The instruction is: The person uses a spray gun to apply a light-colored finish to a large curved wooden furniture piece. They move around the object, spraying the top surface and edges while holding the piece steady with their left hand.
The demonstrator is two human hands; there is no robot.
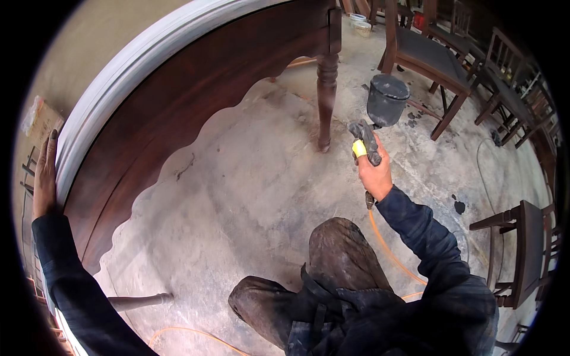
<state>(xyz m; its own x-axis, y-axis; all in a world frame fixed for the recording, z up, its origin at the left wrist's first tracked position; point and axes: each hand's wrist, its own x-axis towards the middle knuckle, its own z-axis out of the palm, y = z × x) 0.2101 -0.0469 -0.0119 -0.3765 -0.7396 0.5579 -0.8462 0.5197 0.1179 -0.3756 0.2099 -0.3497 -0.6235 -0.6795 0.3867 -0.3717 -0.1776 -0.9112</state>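
I crouch beside a round wooden table tipped on its side. Its dark brown underside and scalloped apron [178, 107] face me, and its pale rim [113, 77] curves up at the left. My left hand [44, 178] rests flat on that rim with fingers stretched out. My right hand [374, 172] grips a paint-crusted spray gun [368, 139] with a grey cup [387, 99] on top, aimed toward the turned table leg [326, 95]. An orange hose [389, 249] runs down from the gun past my knee.
The floor is stained concrete [249, 190]. Dark wooden chairs stand at the upper right [427, 56] and at the right edge [522, 249]. Another table leg [139, 301] lies low at the left. Small containers [359, 24] sit far back.
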